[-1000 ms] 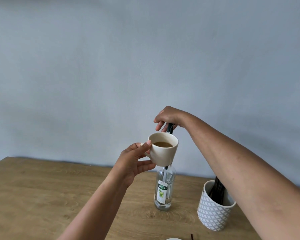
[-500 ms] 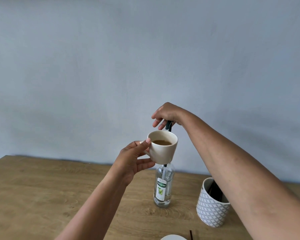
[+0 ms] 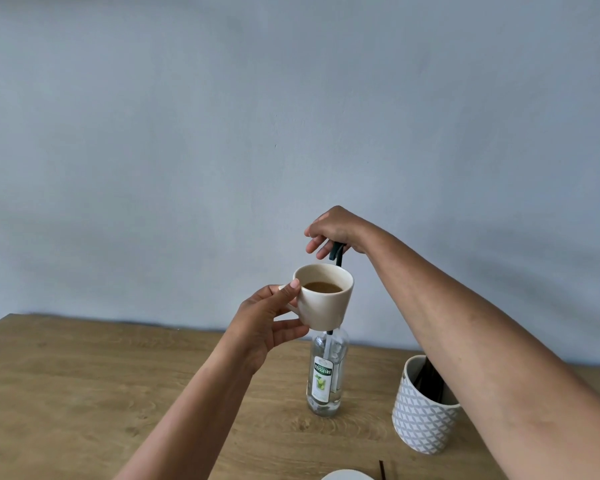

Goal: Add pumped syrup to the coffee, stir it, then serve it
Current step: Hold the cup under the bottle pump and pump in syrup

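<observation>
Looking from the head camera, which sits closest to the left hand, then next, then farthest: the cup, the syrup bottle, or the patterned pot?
1. The cup: held in the left hand.
2. The syrup bottle: standing just below the cup.
3. The patterned pot: farthest, low on the right.

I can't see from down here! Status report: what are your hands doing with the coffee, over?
Left hand holds coffee cup below the spout. Right hand on syrup pump. Nothing in the way.
</observation>
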`<state>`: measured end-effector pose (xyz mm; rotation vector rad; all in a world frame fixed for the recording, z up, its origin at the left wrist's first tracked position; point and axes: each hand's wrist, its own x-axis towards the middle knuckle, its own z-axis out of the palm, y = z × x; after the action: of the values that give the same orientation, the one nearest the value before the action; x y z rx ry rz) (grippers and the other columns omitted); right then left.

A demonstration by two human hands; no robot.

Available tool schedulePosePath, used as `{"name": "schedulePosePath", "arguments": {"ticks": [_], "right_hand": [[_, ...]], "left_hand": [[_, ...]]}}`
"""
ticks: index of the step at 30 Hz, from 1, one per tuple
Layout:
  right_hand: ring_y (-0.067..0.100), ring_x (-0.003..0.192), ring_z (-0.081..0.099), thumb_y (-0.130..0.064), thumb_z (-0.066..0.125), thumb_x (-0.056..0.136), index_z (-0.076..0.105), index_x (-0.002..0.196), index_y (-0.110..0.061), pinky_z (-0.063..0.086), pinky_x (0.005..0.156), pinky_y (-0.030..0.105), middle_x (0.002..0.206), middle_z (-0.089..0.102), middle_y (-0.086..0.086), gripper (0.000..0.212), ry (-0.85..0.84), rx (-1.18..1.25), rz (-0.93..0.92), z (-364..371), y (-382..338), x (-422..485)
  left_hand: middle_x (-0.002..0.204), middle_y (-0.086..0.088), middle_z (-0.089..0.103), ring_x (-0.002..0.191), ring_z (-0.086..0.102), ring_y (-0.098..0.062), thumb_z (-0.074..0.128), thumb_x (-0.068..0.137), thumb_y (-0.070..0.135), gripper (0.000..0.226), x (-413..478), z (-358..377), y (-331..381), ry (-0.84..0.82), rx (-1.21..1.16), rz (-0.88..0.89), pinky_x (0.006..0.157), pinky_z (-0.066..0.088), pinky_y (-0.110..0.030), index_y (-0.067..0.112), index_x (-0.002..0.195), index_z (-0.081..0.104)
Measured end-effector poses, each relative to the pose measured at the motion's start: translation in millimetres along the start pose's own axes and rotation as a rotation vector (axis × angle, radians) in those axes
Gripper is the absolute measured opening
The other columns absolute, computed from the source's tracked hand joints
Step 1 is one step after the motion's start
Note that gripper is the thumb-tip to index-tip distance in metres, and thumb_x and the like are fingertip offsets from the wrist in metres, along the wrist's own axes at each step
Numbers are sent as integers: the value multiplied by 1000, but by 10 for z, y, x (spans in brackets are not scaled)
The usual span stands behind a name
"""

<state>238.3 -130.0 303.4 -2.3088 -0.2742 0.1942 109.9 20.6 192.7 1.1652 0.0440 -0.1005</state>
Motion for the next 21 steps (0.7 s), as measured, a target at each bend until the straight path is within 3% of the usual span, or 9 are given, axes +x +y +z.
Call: {"name": "schedulePosePath", "arguments": {"ticks": [3, 10, 14, 21], "right_hand": [[29, 79, 75, -22, 59, 84, 61, 111, -6, 48, 74, 37, 81, 78, 6, 31, 42, 94, -22, -55, -11, -23], [19, 67, 68, -22, 59, 85, 64, 106, -8, 47, 74, 34, 86, 77, 6, 26, 189, 202, -68, -107, 9, -184], [19, 78, 68, -20, 58, 86, 68, 103, -10, 44, 70, 32, 89, 77, 5, 23, 230, 238, -73, -92, 141, -372], [11, 85, 67, -19, 54, 91, 72, 100, -15, 45, 64, 20, 95, 75, 0, 21, 542, 482, -173, 2, 510, -748]], "left_hand": [[93, -16, 67, 74, 74, -36, 81, 70, 37, 30, -11, -6, 11, 6, 0, 0, 62, 63, -36, 12, 79, 67], [91, -15, 67, 71, 75, -34, 81, 68, 37, 34, -54, 7, 15, 6, 0, 3, 61, 63, -34, 11, 83, 65], [90, -14, 66, 68, 74, -33, 80, 68, 37, 34, -84, 11, -13, -3, -3, 7, 61, 63, -35, 12, 82, 63], [93, -13, 67, 72, 73, -34, 80, 71, 34, 29, -179, 1, -149, -30, -6, -5, 62, 63, -35, 12, 78, 62]]}}
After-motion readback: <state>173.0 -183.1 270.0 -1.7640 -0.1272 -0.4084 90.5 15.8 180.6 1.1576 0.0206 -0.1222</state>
